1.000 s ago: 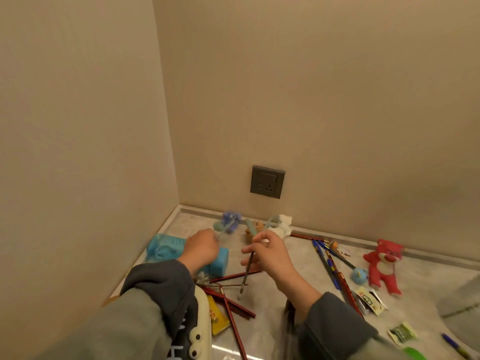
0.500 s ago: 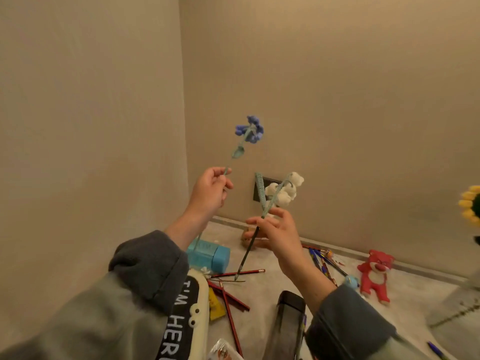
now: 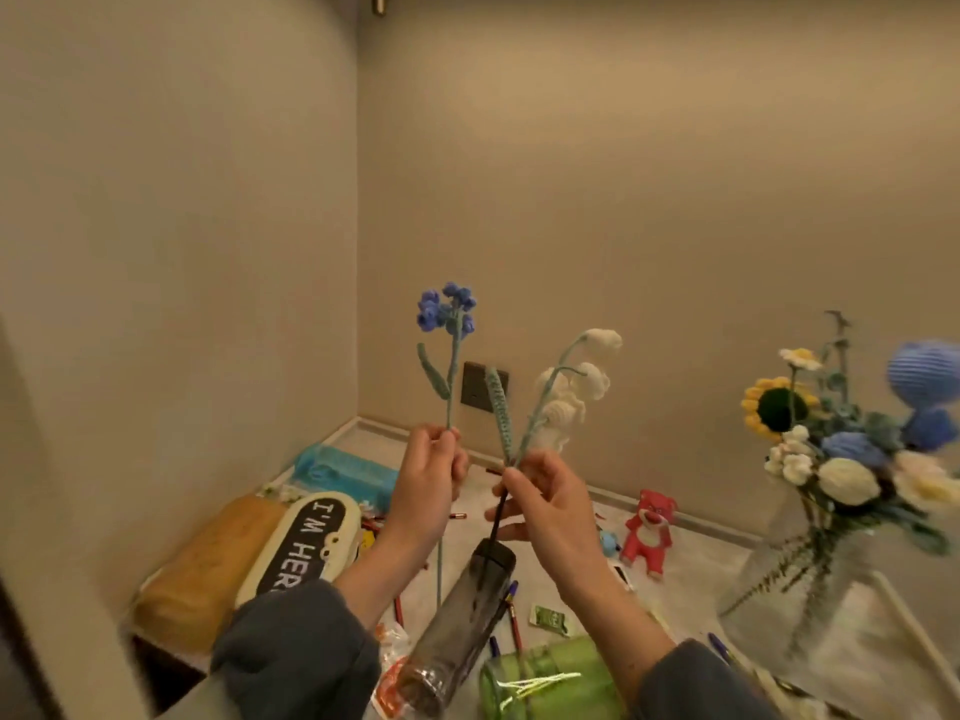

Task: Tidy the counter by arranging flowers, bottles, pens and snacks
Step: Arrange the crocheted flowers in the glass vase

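Note:
My left hand (image 3: 430, 485) pinches the thin stem of a blue crocheted flower (image 3: 445, 308) and holds it upright above the counter. My right hand (image 3: 545, 504) grips the stem of a white crocheted bell flower (image 3: 576, 379), which leans right, with a green leaf beside it. To the right stands a glass vase (image 3: 810, 595) holding a bouquet of crocheted flowers (image 3: 852, 433). Below my hands stand a dark clear bottle (image 3: 462, 626) and a green bottle (image 3: 550, 683). Pens and pencils (image 3: 511, 610) lie scattered on the counter.
A pencil case with "I'M HERE" (image 3: 306, 543) lies at the left beside a tan roll (image 3: 208, 563) and a blue packet (image 3: 343, 467). A red bear toy (image 3: 649, 530) sits near the back wall. Snack packets (image 3: 548, 615) lie on the counter (image 3: 696, 574). A wall socket (image 3: 475, 384) is behind.
Both hands rose from the counter, lifting the blue and white flowers up. The view swung right, bringing the vase with its bouquet and the two bottles into sight.

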Demonstrator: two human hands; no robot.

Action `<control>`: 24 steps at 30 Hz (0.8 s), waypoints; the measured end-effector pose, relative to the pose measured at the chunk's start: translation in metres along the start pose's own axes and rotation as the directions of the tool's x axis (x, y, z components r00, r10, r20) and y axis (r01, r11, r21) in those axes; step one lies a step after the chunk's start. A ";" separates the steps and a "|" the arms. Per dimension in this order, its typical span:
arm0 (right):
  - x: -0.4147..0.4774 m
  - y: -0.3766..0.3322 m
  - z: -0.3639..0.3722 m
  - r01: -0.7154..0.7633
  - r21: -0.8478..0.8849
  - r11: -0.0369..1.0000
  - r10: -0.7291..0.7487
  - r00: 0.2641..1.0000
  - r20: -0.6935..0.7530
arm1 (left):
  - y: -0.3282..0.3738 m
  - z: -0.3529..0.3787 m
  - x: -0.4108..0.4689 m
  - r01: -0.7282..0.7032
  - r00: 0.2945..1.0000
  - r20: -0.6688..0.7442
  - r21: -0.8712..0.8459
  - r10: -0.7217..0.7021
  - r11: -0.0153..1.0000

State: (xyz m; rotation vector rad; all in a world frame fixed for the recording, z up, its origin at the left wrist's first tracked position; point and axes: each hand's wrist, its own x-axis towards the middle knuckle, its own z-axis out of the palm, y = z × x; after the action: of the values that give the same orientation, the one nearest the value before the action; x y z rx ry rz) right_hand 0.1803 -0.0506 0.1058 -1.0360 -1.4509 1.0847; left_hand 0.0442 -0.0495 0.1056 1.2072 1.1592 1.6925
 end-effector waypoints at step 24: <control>-0.180 -0.046 -0.186 -0.056 -0.243 0.968 -0.079 0.856 -0.511 | 0.045 0.170 -0.153 0.092 0.879 0.476 -0.229 0.029 0.969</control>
State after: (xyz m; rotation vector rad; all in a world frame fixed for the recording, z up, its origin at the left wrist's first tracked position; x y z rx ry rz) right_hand 0.3844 -0.2155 0.1280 -1.3723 -1.1590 0.5476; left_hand 0.2465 -0.1617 0.1301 1.3367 0.6419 1.3537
